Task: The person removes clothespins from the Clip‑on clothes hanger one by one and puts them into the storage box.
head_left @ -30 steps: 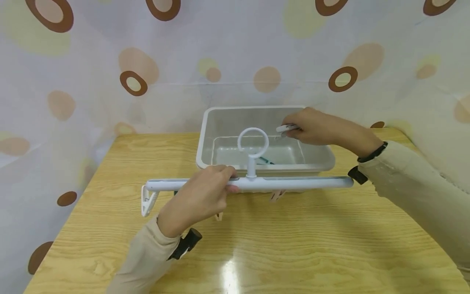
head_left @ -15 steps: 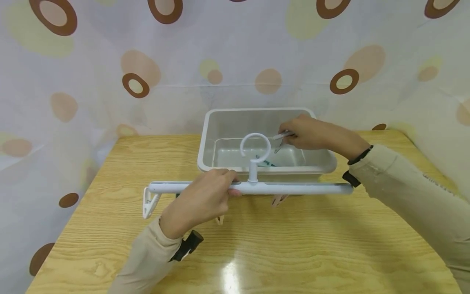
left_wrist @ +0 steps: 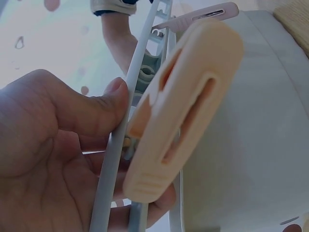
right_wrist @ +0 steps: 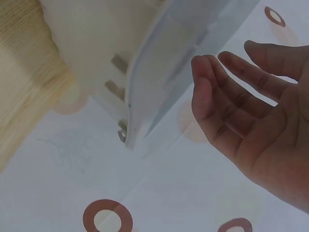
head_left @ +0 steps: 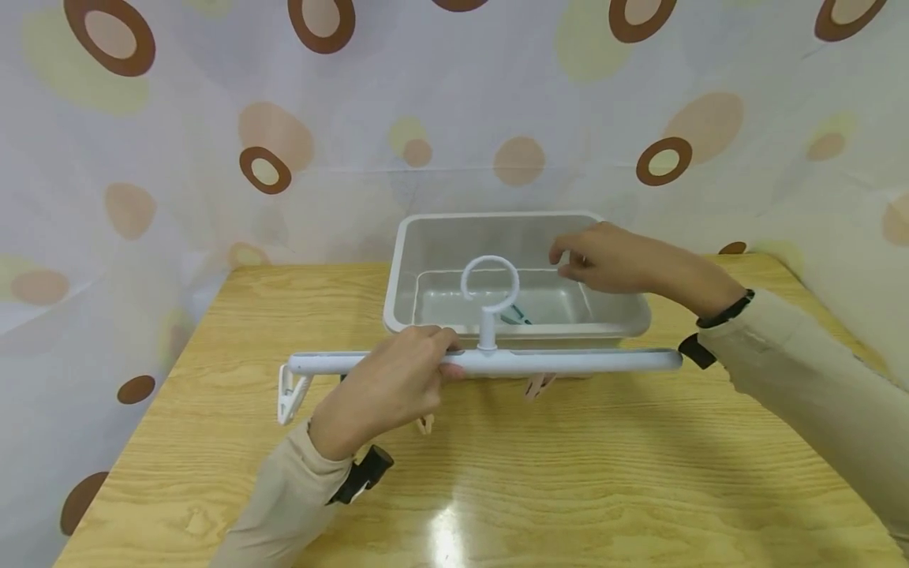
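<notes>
My left hand [head_left: 394,386] grips the bar of a pale blue-white clip hanger [head_left: 575,361] left of its round hook, in front of a bin. In the left wrist view, thumb and fingers wrap the bar beside a peach clip [left_wrist: 193,101]; a pink clip [left_wrist: 212,13] sits farther along. A white clip [head_left: 289,396] hangs at the bar's left end. Over the right side of the grey-white bin [head_left: 497,214], my right hand [head_left: 614,256] hovers, fingers loosely bent and holding nothing. On the bin's floor lies a teal clip [head_left: 518,315], partly hidden behind the hook.
The bin stands at the back of a wooden table [head_left: 568,489], near a patterned curtain [head_left: 454,95]. The hanger bar crosses in front of the bin's near wall. Dark wrist straps with small cameras sit on both wrists.
My right hand has let go of the light-coloured clip it held over the bin; its fingers have parted and it has drawn slightly right. The left hand and hanger stay nearly still.
</notes>
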A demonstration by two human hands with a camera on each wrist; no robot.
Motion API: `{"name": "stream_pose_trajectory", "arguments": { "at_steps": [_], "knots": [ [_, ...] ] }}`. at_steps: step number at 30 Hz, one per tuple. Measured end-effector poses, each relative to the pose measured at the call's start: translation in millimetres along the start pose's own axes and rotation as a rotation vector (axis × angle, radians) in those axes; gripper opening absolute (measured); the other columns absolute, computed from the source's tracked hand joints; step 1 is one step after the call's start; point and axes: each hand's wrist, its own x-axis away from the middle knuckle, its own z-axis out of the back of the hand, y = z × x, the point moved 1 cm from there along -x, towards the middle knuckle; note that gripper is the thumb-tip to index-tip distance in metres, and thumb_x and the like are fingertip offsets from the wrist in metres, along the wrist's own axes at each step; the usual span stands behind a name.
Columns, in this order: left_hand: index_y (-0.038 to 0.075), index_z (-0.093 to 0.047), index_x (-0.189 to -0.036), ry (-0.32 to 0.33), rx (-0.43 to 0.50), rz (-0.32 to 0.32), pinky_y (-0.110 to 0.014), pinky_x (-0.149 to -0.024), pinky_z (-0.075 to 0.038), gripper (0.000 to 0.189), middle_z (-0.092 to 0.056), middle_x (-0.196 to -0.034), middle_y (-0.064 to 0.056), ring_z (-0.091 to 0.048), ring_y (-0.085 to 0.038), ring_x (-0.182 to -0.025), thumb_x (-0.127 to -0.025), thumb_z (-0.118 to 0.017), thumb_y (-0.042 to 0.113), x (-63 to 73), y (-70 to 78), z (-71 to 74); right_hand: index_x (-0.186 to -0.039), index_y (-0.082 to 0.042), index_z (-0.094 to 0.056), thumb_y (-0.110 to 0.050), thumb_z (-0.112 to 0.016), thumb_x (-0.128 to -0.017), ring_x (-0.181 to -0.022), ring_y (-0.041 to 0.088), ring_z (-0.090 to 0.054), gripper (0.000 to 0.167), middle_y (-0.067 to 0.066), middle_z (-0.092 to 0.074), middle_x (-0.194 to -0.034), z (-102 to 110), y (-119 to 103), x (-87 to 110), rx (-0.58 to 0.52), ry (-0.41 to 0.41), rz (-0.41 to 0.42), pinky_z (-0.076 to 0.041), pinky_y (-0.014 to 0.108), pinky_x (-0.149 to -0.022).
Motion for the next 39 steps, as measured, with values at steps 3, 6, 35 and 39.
{"name": "stream_pose_trajectory", "arguments": {
  "at_steps": [3, 6, 35, 39],
  "knots": [
    [-0.001, -0.067, -0.101, 0.006, 0.026, 0.004, -0.023, -0.061, -0.049, 0.017, -0.068, -0.092, -0.007, -0.056, -0.012, -0.07, -0.085, -0.071, 0.003, -0.6, -1.1, 0.3, -0.111, -0.001, -0.063, -0.006, -0.058, -0.095, -0.076, 0.018, -0.062, 0.017, 0.005, -0.069, -0.086, 3.9, -1.4, 11.1, -0.009, 0.024, -0.002, -0.051, 0.041, -0.072],
    [-0.002, -0.067, -0.103, 0.025, 0.028, 0.003, -0.024, -0.064, -0.05, 0.019, -0.068, -0.095, -0.008, -0.057, -0.013, -0.073, -0.086, -0.071, 0.005, -1.6, -0.8, 1.4, -0.111, -0.003, -0.064, -0.005, -0.058, -0.095, -0.077, 0.017, -0.062, 0.017, 0.004, -0.069, -0.09, 8.0, -4.5, 24.0, -0.011, 0.058, 0.002, -0.051, 0.039, -0.071],
    [0.001, -0.068, -0.102, 0.189, -0.004, -0.1, -0.027, -0.065, -0.048, 0.017, -0.067, -0.089, -0.003, -0.057, -0.014, -0.075, -0.09, -0.069, 0.012, -17.6, 11.6, 9.6, -0.118, 0.004, -0.057, 0.005, -0.048, -0.098, -0.086, 0.016, -0.066, 0.022, 0.007, -0.067, -0.102, -97.4, -66.0, 133.2, -0.83, 0.611, -0.103, -0.055, 0.027, -0.071],
    [0.0, -0.068, -0.102, 0.179, -0.002, -0.114, -0.026, -0.065, -0.048, 0.017, -0.067, -0.088, -0.003, -0.057, -0.014, -0.075, -0.09, -0.068, 0.013, -17.7, 13.0, 8.3, -0.13, 0.007, -0.044, 0.001, -0.049, -0.099, -0.097, 0.019, -0.067, 0.033, 0.008, -0.063, -0.117, -99.8, -64.4, 123.7, -1.007, 0.553, -0.123, -0.055, 0.03, -0.081]
  ]
}}
